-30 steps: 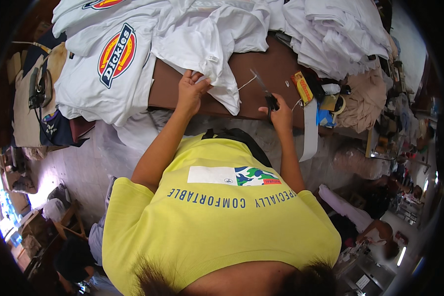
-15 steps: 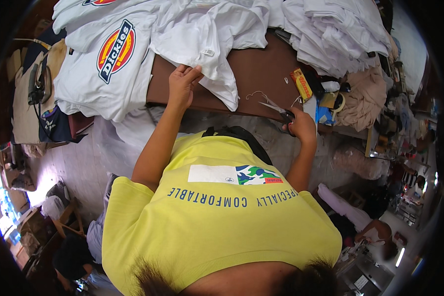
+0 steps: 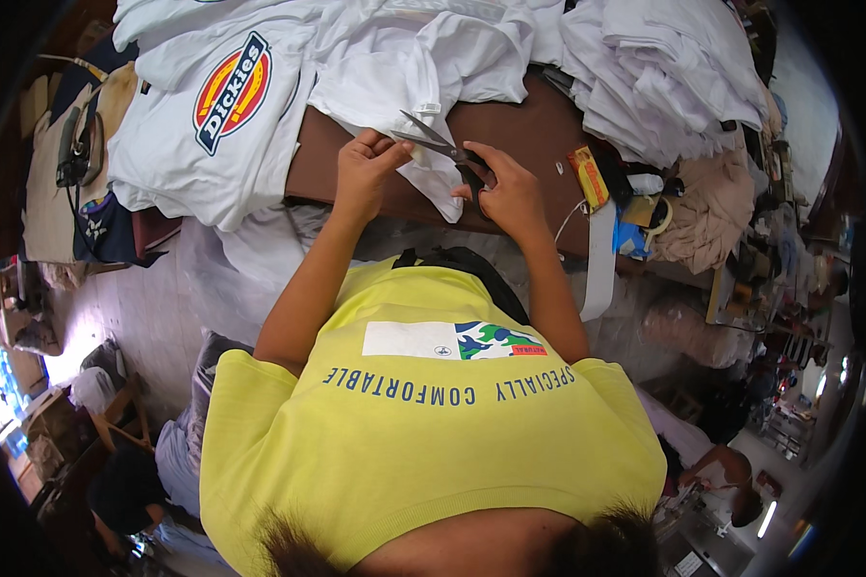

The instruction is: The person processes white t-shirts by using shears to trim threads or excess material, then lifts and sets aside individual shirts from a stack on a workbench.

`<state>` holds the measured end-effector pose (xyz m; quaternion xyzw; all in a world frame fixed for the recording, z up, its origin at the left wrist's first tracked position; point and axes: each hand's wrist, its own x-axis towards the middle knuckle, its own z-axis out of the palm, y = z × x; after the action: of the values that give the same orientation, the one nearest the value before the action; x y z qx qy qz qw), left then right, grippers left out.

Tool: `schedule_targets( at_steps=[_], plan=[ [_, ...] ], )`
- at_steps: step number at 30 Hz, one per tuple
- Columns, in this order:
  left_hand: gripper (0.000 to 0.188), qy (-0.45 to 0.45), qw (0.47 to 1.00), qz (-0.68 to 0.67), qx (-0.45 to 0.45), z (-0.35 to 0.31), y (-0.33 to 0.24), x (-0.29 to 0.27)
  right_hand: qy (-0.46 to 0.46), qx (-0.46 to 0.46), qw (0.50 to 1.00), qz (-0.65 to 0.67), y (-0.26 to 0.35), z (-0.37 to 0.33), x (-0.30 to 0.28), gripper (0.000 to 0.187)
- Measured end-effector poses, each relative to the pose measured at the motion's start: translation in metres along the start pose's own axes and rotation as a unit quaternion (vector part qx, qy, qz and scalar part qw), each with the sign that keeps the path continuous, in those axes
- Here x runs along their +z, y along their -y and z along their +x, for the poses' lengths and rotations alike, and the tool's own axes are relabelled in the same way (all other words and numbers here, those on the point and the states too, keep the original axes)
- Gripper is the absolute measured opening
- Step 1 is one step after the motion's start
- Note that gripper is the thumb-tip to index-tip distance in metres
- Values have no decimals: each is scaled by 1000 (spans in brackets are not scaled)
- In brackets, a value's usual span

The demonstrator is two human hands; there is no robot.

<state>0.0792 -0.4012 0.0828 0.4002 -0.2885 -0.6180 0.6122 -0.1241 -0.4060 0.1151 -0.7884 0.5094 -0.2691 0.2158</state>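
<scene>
My left hand (image 3: pixel 366 165) pinches the near edge of a white T-shirt (image 3: pixel 380 82) that lies rumpled on the brown table (image 3: pixel 529 130). In my right hand (image 3: pixel 503 188) is a pair of scissors (image 3: pixel 443 146) with dark handles. Their blades are spread apart and point left, close to my left fingertips and the shirt's edge. Whether the blades touch the cloth I cannot tell. A small white label (image 3: pixel 426 109) shows on the shirt just above the blades. A corner of the shirt hangs down between my hands.
Left of my hands lies another white T-shirt (image 3: pixel 192 173) with a large printed emblem. White garments (image 3: pixel 654 67) are heaped at the back right. A yellow box (image 3: pixel 587 176), a tape roll (image 3: pixel 661 216) and beige cloth (image 3: pixel 707 212) sit at the right. An iron (image 3: pixel 82 144) stands far left.
My right hand has brought the scissors leftward and up from the table's right front edge to my left hand. My left hand keeps its pinch on the shirt, shifted slightly right.
</scene>
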Motion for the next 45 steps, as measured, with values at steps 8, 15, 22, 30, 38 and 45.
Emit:
schedule_targets(
  at_steps=[8,15,22,30,38,45],
  plan=[
    [17,-10,1000,-11,-11,1,2,1,-15,-22,1000,3,-5,6,11,47],
    [36,9,1000,-13,25,2,6,4,-29,154,984,84,-31,-8,8,52],
    [56,30,999,-7,24,1,10,5,-127,264,956,-14,-133,-54,-13,57],
    [74,57,997,-6,51,2,18,15,14,361,907,-216,-142,-69,-35,63],
    [68,145,989,31,-23,-3,32,26,-40,130,986,100,-17,-23,-42,58],
    [43,280,945,171,6,5,38,46,-127,102,980,112,21,-21,-55,19]
  ],
)
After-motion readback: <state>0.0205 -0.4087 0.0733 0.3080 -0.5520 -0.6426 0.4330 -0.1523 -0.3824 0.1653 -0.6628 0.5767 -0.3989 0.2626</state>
